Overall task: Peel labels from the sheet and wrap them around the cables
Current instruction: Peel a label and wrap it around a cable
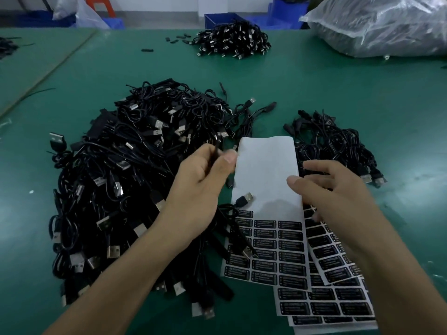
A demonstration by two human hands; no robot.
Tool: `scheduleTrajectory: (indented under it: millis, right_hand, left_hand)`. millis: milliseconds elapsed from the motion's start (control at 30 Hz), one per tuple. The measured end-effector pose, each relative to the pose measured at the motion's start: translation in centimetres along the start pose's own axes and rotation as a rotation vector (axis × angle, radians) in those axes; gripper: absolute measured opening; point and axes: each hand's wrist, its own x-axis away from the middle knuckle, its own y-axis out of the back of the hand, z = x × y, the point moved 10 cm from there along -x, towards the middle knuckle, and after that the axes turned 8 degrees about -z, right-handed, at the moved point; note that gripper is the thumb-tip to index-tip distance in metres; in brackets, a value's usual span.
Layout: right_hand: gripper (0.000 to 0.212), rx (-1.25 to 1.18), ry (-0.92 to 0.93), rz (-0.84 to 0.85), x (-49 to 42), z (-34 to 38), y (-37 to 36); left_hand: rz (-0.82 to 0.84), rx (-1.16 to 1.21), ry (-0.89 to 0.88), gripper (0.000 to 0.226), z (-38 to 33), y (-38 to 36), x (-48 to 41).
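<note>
A: So, where is the label sheet (266,175)?

B: Near centre of the green table (338,88), between both hands. Its far half is bare white backing; rows of black labels (266,256) fill the near half. It lies on more label sheets (338,303) fanned out to the near right.

A: Left hand (200,187)?

B: Thumb and fingers pinch a thin black cable (214,153), blurred, just beside the sheet's left edge. A USB plug (244,198) lies on the sheet just right of that hand.

A: Right hand (331,189)?

B: Fingers loosely spread, holding nothing I can see. The thumb is over the sheet's right edge; can't tell if it presses.

A: Around that?

B: Big cable pile (116,180) on the left, partly under the left arm. Small cable pile (338,143) just right of the sheet's far end. Another cable heap (232,41) far centre, and a clear plastic bag (382,22) far right.
</note>
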Motion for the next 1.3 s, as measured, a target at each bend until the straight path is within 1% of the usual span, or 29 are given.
scheduleTrajectory:
  millis: [67,100,200,233,300,367,433,500,633,733,800,967,1300]
  right_hand:
    - [0.050,-0.166,-0.091,0.050,-0.1,-0.7,-0.6]
    - [0.055,-0.200,-0.117,0.067,-0.2,-0.9,-0.8]
    - [0.065,-0.160,-0.137,0.158,0.2,-1.2,-2.3]
    - [0.064,-0.119,-0.111,0.190,0.3,-1.1,-2.8]
    - [0.052,-0.026,-0.027,0.227,0.9,-0.4,-3.8]
    - [0.035,0.041,0.045,0.227,1.3,0.1,-4.3]
    - [0.017,0.104,0.099,0.210,1.6,0.4,-4.5]
    - [0.008,0.096,0.114,0.191,1.5,0.5,-4.5]
    - [0.008,-0.054,0.060,0.198,1.3,0.4,-4.0]
    - [0.012,-0.136,-0.022,0.224,1.3,-0.2,-4.0]
    - [0.012,-0.163,-0.059,0.240,1.4,-0.4,-4.2]
    - [0.013,-0.172,-0.097,0.266,1.5,-0.6,-4.6]
    - [0.019,-0.156,-0.105,0.287,1.7,-0.9,-4.9]
  left_hand:
    - [0.018,-0.109,0.007,0.045,0.5,-0.2,0.1]
    - [0.029,-0.132,0.038,0.048,1.0,-0.4,0.1]
    - [0.003,-0.040,0.211,0.056,2.6,-0.6,-0.4]
    - [0.007,-0.039,0.204,0.054,2.6,-0.6,-0.5]
    - [0.052,-0.126,0.085,0.039,2.0,-0.9,-0.4]
    - [0.090,-0.199,-0.028,0.038,1.4,-1.1,0.0]
    - [0.099,-0.236,-0.075,0.032,1.2,-1.3,0.3]
    - [0.120,-0.307,-0.081,0.027,1.2,-1.8,0.7]
    - [0.161,-0.484,-0.035,0.038,1.9,-2.2,1.7]
    - [0.155,-0.528,-0.016,0.028,2.1,-2.1,1.5]
    - [0.139,-0.533,-0.027,0.030,2.0,-2.0,1.4]
    - [0.156,-0.512,-0.068,0.043,1.9,-2.3,1.4]
    - [0.134,-0.520,-0.058,0.042,2.0,-2.0,1.3]
